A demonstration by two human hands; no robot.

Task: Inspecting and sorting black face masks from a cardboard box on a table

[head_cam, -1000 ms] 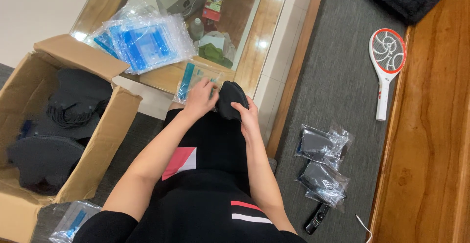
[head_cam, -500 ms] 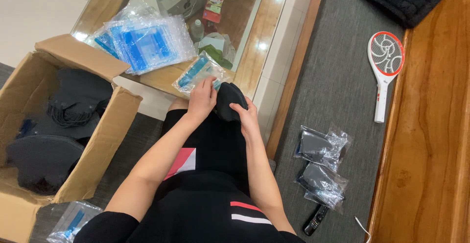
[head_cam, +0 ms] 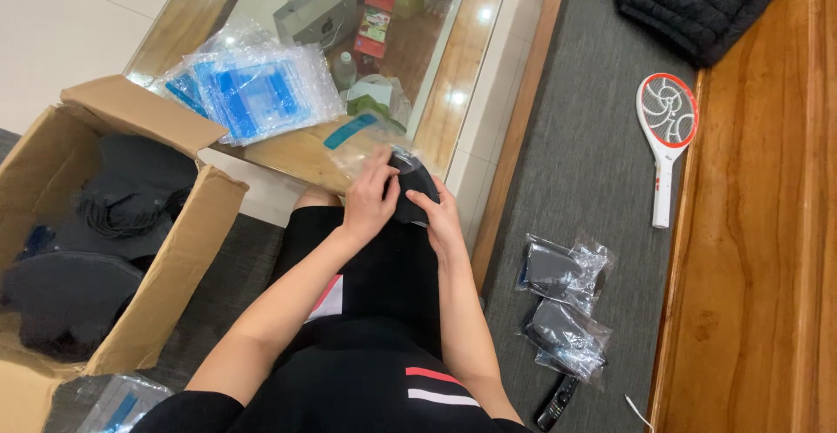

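Note:
My left hand (head_cam: 370, 199) and my right hand (head_cam: 444, 219) both hold a small dark padded item (head_cam: 411, 190) over my knees, partly inside a clear plastic bag with a blue strip (head_cam: 351, 131). The left hand presses on the item's left side and the bag; the right hand grips its lower right edge. Just beyond my hands lies the wooden rim of a glass-topped low table (head_cam: 453, 75).
An open cardboard box (head_cam: 179, 267) of dark items stands at left. A stack of clear bags with blue cards (head_cam: 253, 93) lies on the table. On the grey mat at right lie two bagged dark items (head_cam: 562, 306), a racket-shaped swatter (head_cam: 667, 132) and a black remote (head_cam: 556, 402). A black jacket (head_cam: 697, 1) sits at top right.
The view has shifted a little. My hands have pushed the dark item further into the clear bag, and the blue strip now shows above my left hand.

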